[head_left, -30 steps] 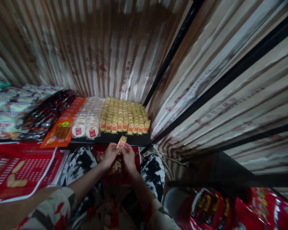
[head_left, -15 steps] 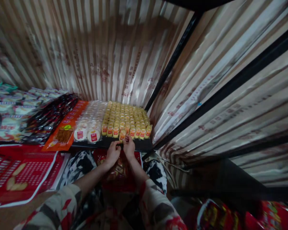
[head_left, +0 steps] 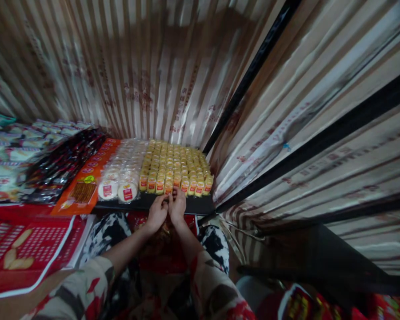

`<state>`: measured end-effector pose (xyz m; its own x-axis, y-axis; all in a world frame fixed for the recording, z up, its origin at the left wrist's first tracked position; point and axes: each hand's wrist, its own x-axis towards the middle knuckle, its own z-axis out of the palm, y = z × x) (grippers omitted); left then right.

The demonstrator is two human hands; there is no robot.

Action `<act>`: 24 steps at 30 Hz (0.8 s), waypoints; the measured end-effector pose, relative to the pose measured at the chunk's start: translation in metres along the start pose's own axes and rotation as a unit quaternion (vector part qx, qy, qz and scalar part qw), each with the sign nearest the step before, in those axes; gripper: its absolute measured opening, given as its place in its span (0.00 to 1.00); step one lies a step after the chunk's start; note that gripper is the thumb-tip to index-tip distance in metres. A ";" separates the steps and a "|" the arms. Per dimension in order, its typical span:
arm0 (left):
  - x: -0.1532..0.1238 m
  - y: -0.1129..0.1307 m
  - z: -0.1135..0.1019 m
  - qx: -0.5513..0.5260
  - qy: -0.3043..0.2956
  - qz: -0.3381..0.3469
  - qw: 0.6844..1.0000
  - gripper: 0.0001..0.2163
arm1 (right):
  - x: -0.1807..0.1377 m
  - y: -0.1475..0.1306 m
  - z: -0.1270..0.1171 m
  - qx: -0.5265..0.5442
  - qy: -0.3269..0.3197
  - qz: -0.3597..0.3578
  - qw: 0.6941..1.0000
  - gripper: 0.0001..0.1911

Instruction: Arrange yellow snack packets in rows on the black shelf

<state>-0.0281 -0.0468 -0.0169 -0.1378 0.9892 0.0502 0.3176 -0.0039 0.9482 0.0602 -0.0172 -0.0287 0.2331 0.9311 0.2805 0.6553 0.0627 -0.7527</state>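
Rows of small yellow wrapped snack cakes (head_left: 178,161) stand packed together on a black shelf (head_left: 196,205). At the front of these rows, one snack cake packet (head_left: 168,187) with a red and orange label sits between my fingertips. My left hand (head_left: 158,212) has its fingers curled in at the packet's lower edge. From the right side, my right hand (head_left: 177,206) closes on the same packet, its fingertips in front of the neighbouring one. My fingers partly hide the packet's bottom.
Left of the cakes lie round white wrapped crackers (head_left: 127,192), an orange pretzel-stick bag (head_left: 83,186) and dark shiny packets (head_left: 65,162). A red basket-like bag (head_left: 53,235) is at the lower left. Black frame bars (head_left: 253,73) cross before the striped curtain (head_left: 146,66).
The packet, held in front of the row before, now sits back against the row. My hands have come lower and closer together around its base. The view has shifted slightly.
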 end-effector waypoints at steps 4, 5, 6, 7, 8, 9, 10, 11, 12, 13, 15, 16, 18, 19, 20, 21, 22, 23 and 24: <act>0.002 0.001 -0.001 -0.016 0.005 -0.018 1.000 0.17 | 0.001 -0.002 0.003 0.036 0.001 -0.002 0.999 0.13; 0.004 0.000 -0.001 -0.016 0.006 -0.020 1.000 0.17 | 0.002 -0.002 0.004 0.043 0.001 -0.004 0.999 0.12; 0.005 -0.001 0.000 -0.016 0.006 -0.020 1.000 0.17 | 0.003 -0.001 0.005 0.050 0.001 -0.004 0.999 0.11; 0.006 -0.002 0.000 -0.015 0.004 -0.019 1.000 0.17 | 0.003 -0.001 0.005 0.055 0.001 -0.003 0.998 0.10; 0.007 -0.003 0.001 -0.013 0.002 -0.015 1.000 0.18 | 0.004 0.000 0.006 0.058 0.001 -0.002 0.998 0.10; 0.007 -0.005 0.002 -0.010 0.000 -0.010 1.000 0.18 | 0.004 0.000 0.007 0.059 0.002 0.000 0.998 0.09; 0.007 -0.008 0.002 -0.007 0.000 -0.006 1.000 0.18 | 0.004 0.001 0.007 0.059 0.001 0.001 0.998 0.08; 0.007 -0.010 0.003 -0.004 0.001 -0.003 1.000 0.18 | 0.004 0.002 0.007 0.059 0.001 0.000 0.998 0.08; 0.006 -0.011 0.004 0.001 0.001 0.000 1.000 0.19 | 0.003 0.002 0.007 0.058 0.001 -0.002 0.998 0.07; 0.005 -0.013 0.004 0.006 0.002 0.002 1.000 0.19 | 0.003 0.003 0.007 0.057 0.000 -0.005 0.998 0.06; 0.004 -0.013 0.005 0.018 0.001 0.003 1.000 0.21 | 0.002 0.003 0.006 0.058 -0.003 -0.011 0.998 0.05; 0.003 -0.013 0.004 0.024 -0.002 0.003 1.000 0.22 | 0.002 0.003 0.006 0.059 -0.006 -0.013 0.998 0.05; 0.000 -0.011 0.003 0.023 -0.004 0.009 1.000 0.22 | 0.000 0.001 0.003 0.063 -0.009 -0.017 0.998 0.05; -0.002 -0.010 0.001 0.016 -0.003 0.014 1.000 0.22 | -0.001 -0.001 0.001 0.067 -0.009 -0.019 0.998 0.06; -0.005 -0.010 -0.001 0.007 -0.004 0.020 1.000 0.21 | -0.004 -0.003 -0.001 0.070 -0.005 -0.021 0.997 0.06; -0.010 -0.009 -0.003 -0.005 -0.005 0.021 1.000 0.19 | -0.008 -0.004 -0.004 0.072 0.000 -0.024 0.997 0.06; -0.016 -0.009 -0.006 -0.015 -0.011 0.019 1.000 0.17 | -0.015 -0.005 -0.008 0.074 0.006 -0.027 0.997 0.07; -0.023 -0.010 -0.008 -0.021 -0.022 0.012 0.999 0.15 | -0.023 -0.005 -0.011 0.078 0.011 -0.028 0.997 0.07; -0.031 -0.012 -0.010 -0.020 -0.037 0.002 0.999 0.14 | -0.034 -0.004 -0.013 0.084 0.014 -0.024 0.996 0.07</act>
<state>-0.0376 -0.0786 -0.0269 -0.0668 0.9972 0.0324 0.2799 -0.0124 0.9599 0.0595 -0.0536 -0.0271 0.2263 0.9155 0.3328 0.5374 0.1676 -0.8265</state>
